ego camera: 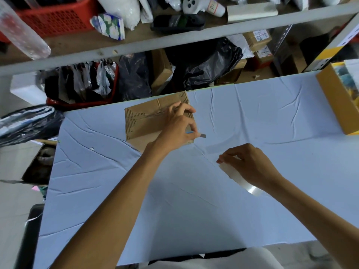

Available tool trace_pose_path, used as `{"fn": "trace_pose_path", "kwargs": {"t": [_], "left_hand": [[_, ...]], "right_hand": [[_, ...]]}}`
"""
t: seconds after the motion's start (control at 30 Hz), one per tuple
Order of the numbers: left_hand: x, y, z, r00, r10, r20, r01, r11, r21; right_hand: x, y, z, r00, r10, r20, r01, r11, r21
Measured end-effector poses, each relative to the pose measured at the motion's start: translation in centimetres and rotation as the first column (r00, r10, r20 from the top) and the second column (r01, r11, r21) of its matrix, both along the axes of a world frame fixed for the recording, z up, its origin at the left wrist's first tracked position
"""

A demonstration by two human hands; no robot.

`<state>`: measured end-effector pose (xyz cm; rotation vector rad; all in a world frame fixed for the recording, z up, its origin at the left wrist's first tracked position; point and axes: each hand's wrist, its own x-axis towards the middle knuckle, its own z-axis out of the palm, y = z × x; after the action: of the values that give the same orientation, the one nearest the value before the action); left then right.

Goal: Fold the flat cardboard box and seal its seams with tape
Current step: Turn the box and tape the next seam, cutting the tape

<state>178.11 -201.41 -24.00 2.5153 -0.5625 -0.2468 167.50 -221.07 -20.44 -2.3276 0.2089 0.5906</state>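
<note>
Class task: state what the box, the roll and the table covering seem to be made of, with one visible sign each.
Box: matte brown cardboard, creased at folds. Roll: clear glossy plastic tape, translucent with sheen. Table covering: probably thin pale-blue cloth or plastic sheet; it wrinkles.

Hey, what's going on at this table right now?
A person is taping up a cardboard box on the blue-covered table. Their left hand holds a small blue box cutter beside it, blade out. Their right hand holds a roll of clear tape. Tape seems already laid along the box's top seam.
</note>
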Motion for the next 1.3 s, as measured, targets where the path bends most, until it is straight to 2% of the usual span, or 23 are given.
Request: {"fn": "trace_pose_path", "kwargs": {"t": [0.07,0.13,0.23,0.37,0.63,0.83,1.0,1.1,1.2,1.3], "left_hand": [[-0.2,0.2,-0.1,1.000,0.004,-0.002,-0.004,1.000,-0.007],[-0.4,0.4,-0.1,1.000,0.008,-0.002,-0.008,1.000,-0.010],[-0.5,0.4,0.0,1.000,0.000,0.014,0.000,1.000,-0.008],[-0.7,0.4,0.0,0.998,-0.020,0.054,0.020,1.000,0.005],[-0.5,0.6,-0.2,0.997,-0.032,0.071,0.030,0.999,0.018],[0.1,0.6,0.5,0.994,-0.017,0.107,0.013,0.999,0.039],[0.1,0.9,0.8,0.996,-0.027,0.084,0.027,1.000,0.009],[0.0,0.9,0.8,0.998,-0.027,0.064,0.026,0.999,0.018],[0.0,0.7,0.8,0.998,-0.023,0.056,0.021,0.999,0.036],[0.1,0.7,1.0,0.999,-0.020,0.039,0.019,0.999,0.033]], "right_hand": [[0.1,0.0,-0.1,0.996,0.081,0.036,-0.080,0.996,-0.044],[0.3,-0.1,-0.5,0.992,0.125,0.033,-0.125,0.992,-0.005],[0.6,-0.3,-1.4,0.986,0.168,-0.019,-0.167,0.985,0.051],[0.5,-0.4,-2.8,0.964,0.242,-0.106,-0.240,0.970,0.034],[0.1,-0.5,-4.0,0.898,0.417,-0.142,-0.431,0.897,-0.094],[0.3,-0.7,-4.7,0.921,0.389,0.005,-0.384,0.913,-0.137],[0.6,-0.6,-5.8,0.893,0.446,0.055,-0.421,0.873,-0.246],[1.2,-0.5,-6.4,0.892,0.446,0.076,-0.418,0.877,-0.239],[1.8,-0.4,-6.8,0.929,0.361,0.080,-0.346,0.925,-0.158],[1.7,-0.2,-7.5,0.979,0.168,0.115,-0.162,0.985,-0.062]]}}
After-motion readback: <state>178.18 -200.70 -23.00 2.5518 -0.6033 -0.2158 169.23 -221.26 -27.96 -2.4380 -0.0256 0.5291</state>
